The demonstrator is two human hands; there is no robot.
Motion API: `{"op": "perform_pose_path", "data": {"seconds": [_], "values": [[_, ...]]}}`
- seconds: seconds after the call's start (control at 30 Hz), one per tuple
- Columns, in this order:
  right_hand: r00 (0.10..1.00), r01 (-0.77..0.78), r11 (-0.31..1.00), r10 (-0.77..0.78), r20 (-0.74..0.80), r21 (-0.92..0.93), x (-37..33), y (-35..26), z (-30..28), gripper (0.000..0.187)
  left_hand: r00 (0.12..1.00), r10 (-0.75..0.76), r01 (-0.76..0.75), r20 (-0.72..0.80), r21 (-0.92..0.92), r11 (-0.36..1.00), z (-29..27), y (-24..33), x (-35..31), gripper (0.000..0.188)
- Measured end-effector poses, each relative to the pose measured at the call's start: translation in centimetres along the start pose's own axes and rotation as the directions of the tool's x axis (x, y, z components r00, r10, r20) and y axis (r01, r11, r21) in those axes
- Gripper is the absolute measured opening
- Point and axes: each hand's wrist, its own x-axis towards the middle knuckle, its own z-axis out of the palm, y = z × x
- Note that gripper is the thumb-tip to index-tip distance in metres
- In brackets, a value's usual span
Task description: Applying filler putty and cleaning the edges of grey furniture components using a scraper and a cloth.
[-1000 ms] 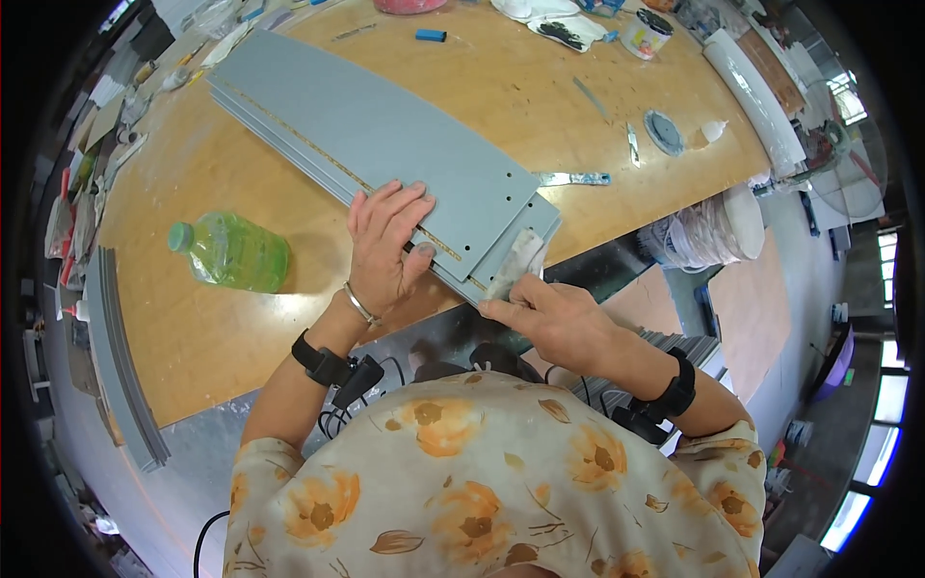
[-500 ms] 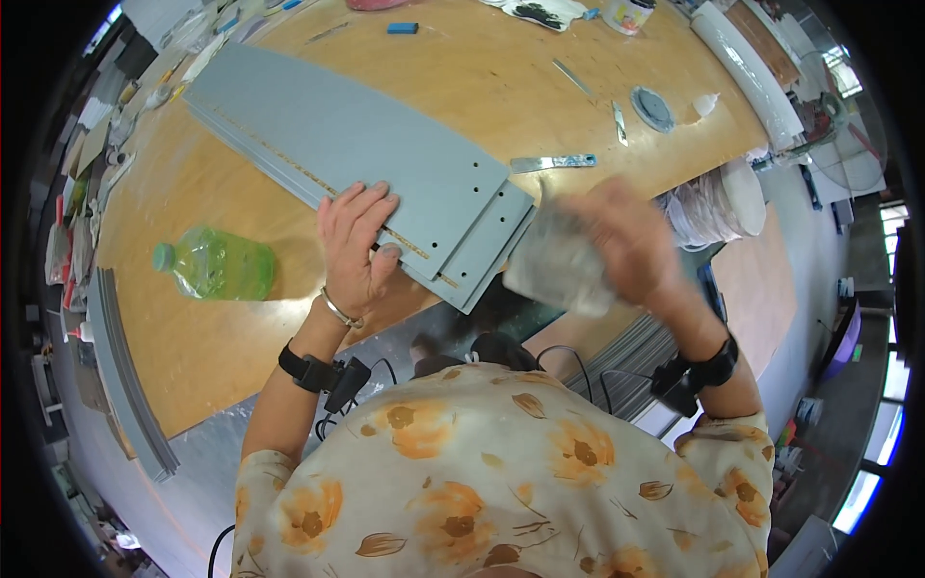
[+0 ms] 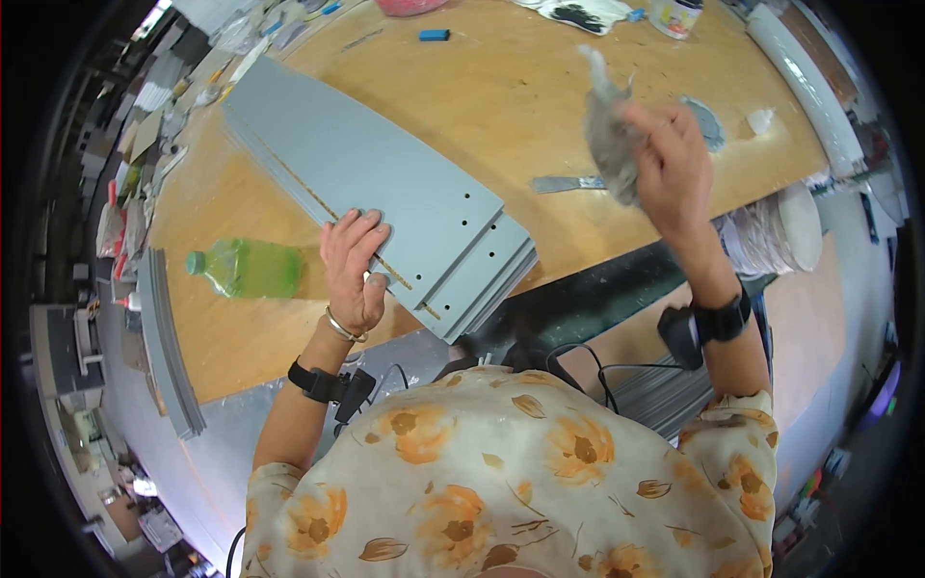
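Note:
My left hand (image 3: 354, 265) lies with fingers spread on the near left edge of a stack of long grey panels (image 3: 356, 144). The top panel has several small dark holes near its right end and a brownish strip along its left side. Up off the table, to the right of the stack, my right hand (image 3: 673, 169) grips a greyish cloth (image 3: 610, 135), which is crumpled and a little blurred. Below the cloth a putty knife (image 3: 567, 183) lies on the table, its handle end partly covered by the cloth.
A bottle of green liquid (image 3: 249, 268) lies on its side at the left of the wooden table (image 3: 501, 106). Toward the back right are a grey round lid-like disc (image 3: 706, 123) and a jar (image 3: 674, 17). A white bucket (image 3: 792, 231) stands past the right table edge.
My right hand has lifted the cloth away from the panels' right end, up and to the right over the table. My left hand stays on the stack. The view has shifted slightly.

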Motion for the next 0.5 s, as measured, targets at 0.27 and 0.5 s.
{"op": "perform_pose_path", "data": {"seconds": [0.27,0.5], "values": [[0.738,0.174,0.778,-0.509,0.443,0.604,-4.1,-10.2,5.4,0.017,0.992,-0.122,0.122,-0.006,-0.038,0.992,0.0,1.4,0.2,0.044],[0.555,0.112,0.798,-0.545,0.629,0.592,-3.1,-11.8,4.7,0.024,0.988,-0.140,0.135,-0.057,-0.090,0.987,0.1,1.4,0.0,0.042]]}}
